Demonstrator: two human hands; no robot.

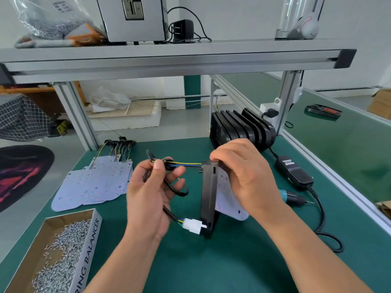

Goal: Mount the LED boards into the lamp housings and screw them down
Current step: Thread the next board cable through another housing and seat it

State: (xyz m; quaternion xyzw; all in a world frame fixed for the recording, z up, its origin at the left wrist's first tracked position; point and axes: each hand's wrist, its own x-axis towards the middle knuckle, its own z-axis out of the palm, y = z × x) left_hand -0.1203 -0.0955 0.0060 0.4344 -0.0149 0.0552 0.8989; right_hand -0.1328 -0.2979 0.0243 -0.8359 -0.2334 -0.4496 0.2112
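A black lamp housing (208, 199) stands on edge on the green table, and my right hand (245, 176) grips its top together with a white LED board (227, 197) lying against its right face. My left hand (151, 193) pinches the board's black cable (175, 190), whose yellow and blue wires (188, 164) run into the housing's top. A white connector (193, 226) hangs at the cable's end by the housing's lower edge. More LED boards (95, 183) lie stacked to the left. Spare housings (241, 129) stand in a row at the back.
An open cardboard box of screws (61, 254) sits front left. An electric screwdriver (293, 197) lies on the right, its cord running to a black power adapter (295, 172). An aluminium shelf frame (169, 60) spans overhead, with posts at the table's back corners.
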